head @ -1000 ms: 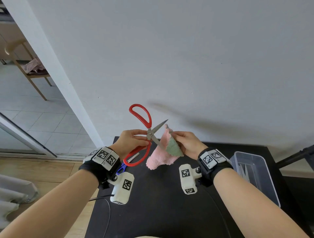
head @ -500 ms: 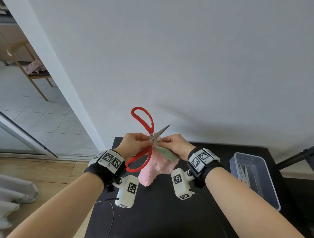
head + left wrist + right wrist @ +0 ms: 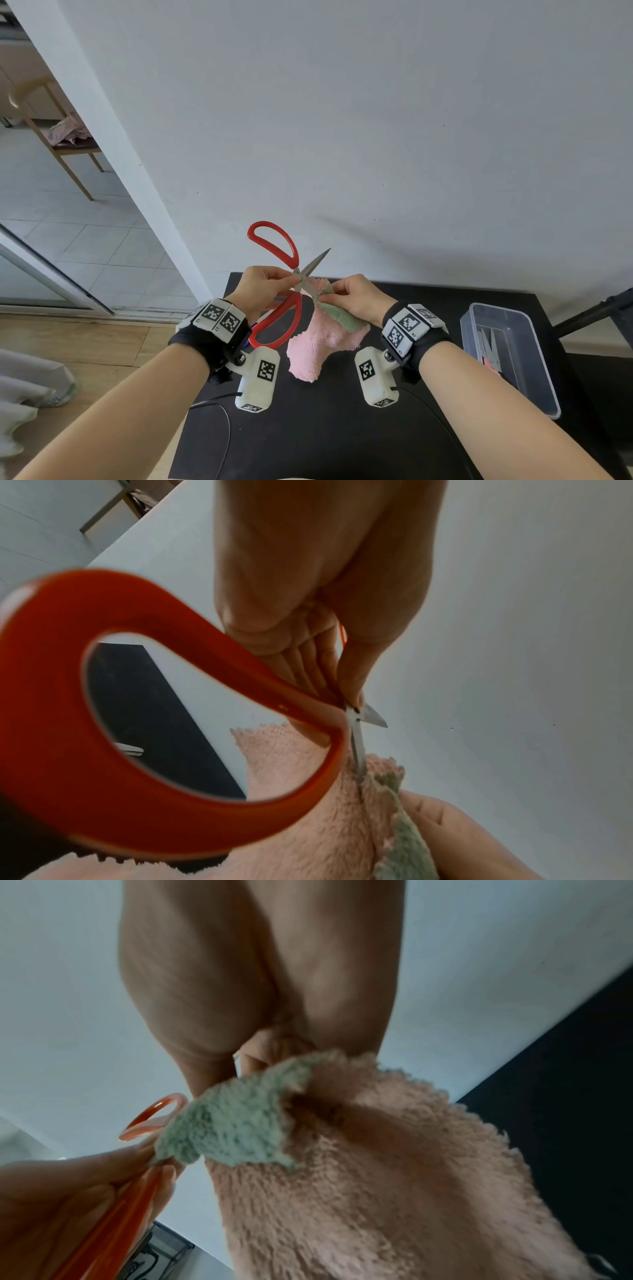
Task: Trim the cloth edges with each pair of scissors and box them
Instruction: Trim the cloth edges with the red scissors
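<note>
Large red-handled scissors (image 3: 291, 274) are held above the black table (image 3: 342, 428), their handles spread and their blades apart. My left hand (image 3: 287, 281) grips them near the pivot; the left wrist view shows the thumb and fingers pinching there, with a red handle loop (image 3: 171, 750) filling the frame. One blade points up to the right and the other lies against the pink and green cloth (image 3: 322, 339). My right hand (image 3: 334, 291) pinches the cloth's upper edge, and the rest hangs down. In the right wrist view the green patch (image 3: 240, 1123) sits by the left hand's fingers (image 3: 103, 1172).
A clear plastic box (image 3: 534, 359) stands at the table's right side with a pair of scissors (image 3: 489, 346) inside. A blue-handled item (image 3: 252, 325) shows under my left wrist. The grey wall is close behind. Wooden floor lies beyond the table's left edge.
My right hand has brought the cloth leftwards to the scissors, so both hands now meet. One blade now lies against the cloth edge.
</note>
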Motion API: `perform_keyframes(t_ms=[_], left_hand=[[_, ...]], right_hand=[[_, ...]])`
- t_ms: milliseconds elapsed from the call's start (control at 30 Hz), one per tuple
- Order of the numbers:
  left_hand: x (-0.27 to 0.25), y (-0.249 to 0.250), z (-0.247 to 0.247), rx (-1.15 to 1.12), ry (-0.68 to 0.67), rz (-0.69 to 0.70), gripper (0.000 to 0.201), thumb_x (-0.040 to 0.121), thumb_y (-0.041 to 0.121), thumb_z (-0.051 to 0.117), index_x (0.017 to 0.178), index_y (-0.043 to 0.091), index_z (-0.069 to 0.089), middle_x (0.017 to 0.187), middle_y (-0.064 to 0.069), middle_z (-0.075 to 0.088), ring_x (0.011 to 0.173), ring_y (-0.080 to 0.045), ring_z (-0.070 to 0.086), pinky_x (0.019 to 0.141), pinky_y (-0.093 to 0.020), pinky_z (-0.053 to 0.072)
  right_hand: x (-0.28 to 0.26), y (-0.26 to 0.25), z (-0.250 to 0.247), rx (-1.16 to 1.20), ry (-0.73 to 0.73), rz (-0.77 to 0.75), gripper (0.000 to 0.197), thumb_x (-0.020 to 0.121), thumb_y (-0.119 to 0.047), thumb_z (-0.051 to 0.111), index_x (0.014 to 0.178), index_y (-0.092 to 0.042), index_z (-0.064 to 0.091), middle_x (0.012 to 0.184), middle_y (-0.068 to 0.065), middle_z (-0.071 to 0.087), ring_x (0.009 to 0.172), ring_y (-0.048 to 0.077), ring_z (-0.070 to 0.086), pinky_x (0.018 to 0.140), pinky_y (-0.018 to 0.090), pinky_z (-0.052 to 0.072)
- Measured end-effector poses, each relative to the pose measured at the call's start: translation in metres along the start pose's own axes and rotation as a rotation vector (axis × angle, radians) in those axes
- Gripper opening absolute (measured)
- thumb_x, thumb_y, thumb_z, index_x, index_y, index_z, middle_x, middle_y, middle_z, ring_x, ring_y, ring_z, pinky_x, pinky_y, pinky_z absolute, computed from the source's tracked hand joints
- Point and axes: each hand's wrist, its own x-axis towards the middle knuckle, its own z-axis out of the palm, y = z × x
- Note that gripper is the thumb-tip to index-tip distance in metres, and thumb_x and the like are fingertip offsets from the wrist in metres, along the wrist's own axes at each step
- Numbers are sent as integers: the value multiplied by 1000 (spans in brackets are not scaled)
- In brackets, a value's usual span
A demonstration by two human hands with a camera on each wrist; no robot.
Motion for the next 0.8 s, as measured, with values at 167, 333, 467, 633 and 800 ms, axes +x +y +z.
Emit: perform_keyframes(t_ms=[167, 333, 467, 633, 800], left_hand=[[0, -4, -2, -20, -10, -11, 14, 84, 12, 69, 89, 0, 69, 75, -11, 71, 54, -14, 68, 51, -21, 55], [6, -8, -11, -91, 54, 7, 18, 85, 13, 69, 95, -2, 69, 83, -17, 70, 61, -18, 68, 58, -27, 59], [13, -6, -17, -314, 93, 26, 21, 84, 14, 69, 99, 0, 69, 91, -13, 71, 77, -20, 69, 77, -30, 56], [14, -3, -5, -455, 46, 8, 20, 87, 14, 65, 104, 2, 68, 89, -4, 72, 80, -12, 69, 73, -21, 48], [11, -4, 3, -473, 17, 1, 10, 88, 15, 64, 94, 9, 68, 86, -1, 73, 79, -8, 70, 67, -21, 41]], right_hand=[[-5, 7, -3, 7, -10, 10, 22, 87, -26, 66, 103, -10, 71, 94, 0, 71, 89, 12, 67, 83, 25, 53], [-10, 23, -10, 91, 78, 57, 17, 87, -22, 67, 98, -10, 72, 98, 8, 72, 93, 20, 68, 90, 34, 53], [-9, 22, 2, 505, 195, 57, 14, 85, -18, 68, 92, -7, 73, 98, 14, 71, 91, 23, 65, 93, 40, 51], [-1, -9, 27, 890, 235, 10, 13, 89, -9, 61, 97, -2, 68, 97, 14, 68, 85, 19, 65, 80, 30, 56], [4, -26, 32, 928, 262, -23, 25, 88, -11, 62, 110, 1, 67, 111, 22, 66, 97, 28, 64, 93, 40, 52]])
